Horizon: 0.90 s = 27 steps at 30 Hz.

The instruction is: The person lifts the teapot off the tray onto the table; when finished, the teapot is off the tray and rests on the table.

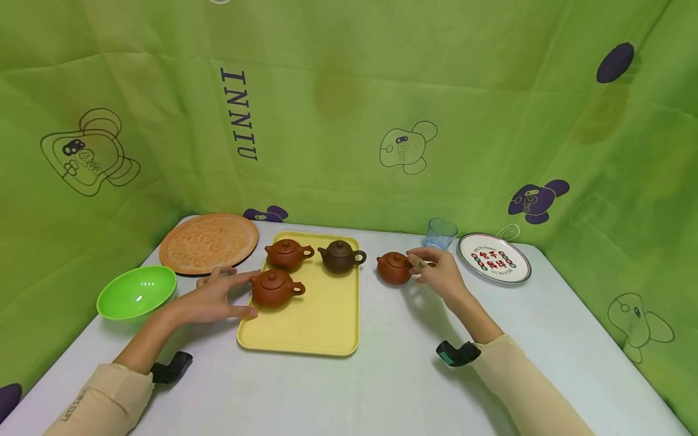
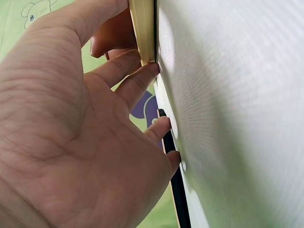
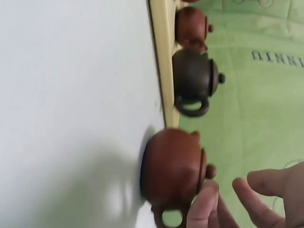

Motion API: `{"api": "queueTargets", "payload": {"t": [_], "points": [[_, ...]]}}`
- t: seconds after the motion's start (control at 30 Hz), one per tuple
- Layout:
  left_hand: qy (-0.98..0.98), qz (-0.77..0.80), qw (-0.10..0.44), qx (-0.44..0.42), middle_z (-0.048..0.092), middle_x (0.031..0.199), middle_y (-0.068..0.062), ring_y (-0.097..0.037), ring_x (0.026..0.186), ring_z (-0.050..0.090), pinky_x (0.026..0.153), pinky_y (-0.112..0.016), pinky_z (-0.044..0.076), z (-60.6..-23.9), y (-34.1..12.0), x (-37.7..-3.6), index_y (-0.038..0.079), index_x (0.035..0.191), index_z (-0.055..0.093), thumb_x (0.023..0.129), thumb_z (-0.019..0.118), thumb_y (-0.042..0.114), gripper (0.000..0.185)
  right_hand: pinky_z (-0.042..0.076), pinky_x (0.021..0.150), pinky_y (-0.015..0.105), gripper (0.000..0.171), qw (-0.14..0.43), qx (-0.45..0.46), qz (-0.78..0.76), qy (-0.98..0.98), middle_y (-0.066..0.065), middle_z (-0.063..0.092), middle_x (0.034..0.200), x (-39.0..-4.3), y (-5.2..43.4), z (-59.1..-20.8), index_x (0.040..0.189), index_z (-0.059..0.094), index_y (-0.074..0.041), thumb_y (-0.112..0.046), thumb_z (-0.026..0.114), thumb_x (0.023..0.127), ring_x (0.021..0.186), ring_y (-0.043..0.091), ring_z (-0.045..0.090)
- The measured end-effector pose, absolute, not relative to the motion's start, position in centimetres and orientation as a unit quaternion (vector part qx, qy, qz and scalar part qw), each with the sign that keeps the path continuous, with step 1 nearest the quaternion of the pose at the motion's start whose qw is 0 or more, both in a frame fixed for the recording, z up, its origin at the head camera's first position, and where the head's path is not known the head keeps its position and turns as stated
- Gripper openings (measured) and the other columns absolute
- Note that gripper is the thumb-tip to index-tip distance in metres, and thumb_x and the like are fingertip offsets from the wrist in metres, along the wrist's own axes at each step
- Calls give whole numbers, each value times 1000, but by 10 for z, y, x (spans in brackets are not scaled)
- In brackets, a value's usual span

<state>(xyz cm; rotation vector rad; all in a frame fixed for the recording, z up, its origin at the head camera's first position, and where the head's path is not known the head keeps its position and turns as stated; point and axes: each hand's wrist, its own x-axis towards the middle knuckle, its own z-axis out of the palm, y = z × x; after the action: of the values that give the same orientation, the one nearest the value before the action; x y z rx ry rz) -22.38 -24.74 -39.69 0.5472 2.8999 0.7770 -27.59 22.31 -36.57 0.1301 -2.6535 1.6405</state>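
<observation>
A small round reddish-brown teapot [image 1: 394, 267] with a knobbed lid stands on the white table [image 1: 382, 387] just right of the yellow tray [image 1: 322, 327], the right hand [image 1: 442, 275] touching it with loosely parted fingers, the left hand [image 1: 212, 297] spread flat beside a tray holding three teapots.

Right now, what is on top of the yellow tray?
Three teapots stand on the yellow tray: two reddish-brown ones and a dark brown one. Their lids are on, so their insides are hidden.
</observation>
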Motion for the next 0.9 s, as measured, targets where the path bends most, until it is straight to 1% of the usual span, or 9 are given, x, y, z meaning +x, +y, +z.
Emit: {"api": "queueTargets", "payload": {"t": [0.13, 0.2, 0.37, 0.43, 0.5, 0.6, 0.67, 0.77, 0.9], "points": [[949, 256, 47, 179, 61, 151, -14, -47, 143, 31, 100, -74, 29, -398, -247, -224, 18, 158, 52, 84, 84, 54, 88, 61, 75, 31, 34, 2, 60, 523, -850, 24, 74, 122, -272, 211, -365, 130, 71, 1, -23, 64, 107, 86, 8, 71], [949, 256, 48, 179, 60, 151, -14, -48, 144, 30, 100, -75, 29, -398, -247, -224, 19, 158, 51, 84, 84, 54, 88, 61, 75, 31, 32, -1, 72, 527, -847, 23, 75, 120, -269, 203, -364, 129, 72, 0, -22, 65, 107, 85, 8, 71], [948, 258, 44, 179, 61, 151, -14, -48, 144, 30, 100, -75, 28, -398, -248, -224, 19, 158, 52, 84, 84, 53, 88, 58, 71, 25, 28, -21, 106, 553, -826, 27, 74, 122, -264, 178, -365, 127, 73, -1, -18, 64, 107, 84, 11, 71], [948, 259, 45, 179, 61, 150, -14, -48, 144, 29, 100, -75, 28, -398, -248, -224, 18, 158, 51, 84, 85, 53, 88, 58, 70, 24, 28, -32, 122, 560, -819, 30, 72, 124, -262, 167, -365, 127, 71, 1, -16, 64, 107, 85, 12, 72], [948, 259, 47, 178, 61, 151, -14, -48, 144, 29, 100, -75, 28, -399, -249, -224, 18, 158, 51, 84, 84, 54, 89, 59, 69, 25, 29, -39, 138, 560, -816, 31, 72, 124, -260, 157, -366, 129, 70, 3, -14, 63, 107, 85, 13, 72], [949, 259, 49, 176, 60, 151, -15, -48, 144, 30, 100, -74, 28, -400, -249, -224, 18, 159, 51, 84, 84, 54, 89, 61, 70, 29, 30, -47, 155, 556, -815, 30, 73, 125, -257, 142, -368, 131, 69, 4, -13, 63, 106, 86, 18, 76], [949, 259, 49, 176, 60, 151, -15, -47, 144, 30, 100, -74, 29, -400, -249, -224, 18, 159, 51, 84, 84, 54, 89, 62, 70, 33, 30, -54, 162, 555, -814, 29, 73, 125, -256, 133, -369, 130, 70, 3, -13, 64, 106, 87, 22, 77], [949, 259, 50, 174, 61, 151, -15, -47, 144, 29, 100, -74, 28, -400, -250, -224, 19, 159, 51, 84, 84, 54, 89, 62, 71, 35, 29, -70, 169, 554, -812, 27, 73, 125, -253, 119, -372, 130, 71, 1, -14, 64, 107, 88, 24, 76], [947, 264, 51, 174, 61, 152, -15, -49, 148, 26, 103, -77, 24, -399, -250, -224, 18, 159, 51, 84, 84, 54, 89, 61, 70, 32, 29, -88, 177, 555, -808, 24, 73, 124, -250, 104, -376, 130, 71, 0, -14, 64, 106, 87, 24, 75]]}}
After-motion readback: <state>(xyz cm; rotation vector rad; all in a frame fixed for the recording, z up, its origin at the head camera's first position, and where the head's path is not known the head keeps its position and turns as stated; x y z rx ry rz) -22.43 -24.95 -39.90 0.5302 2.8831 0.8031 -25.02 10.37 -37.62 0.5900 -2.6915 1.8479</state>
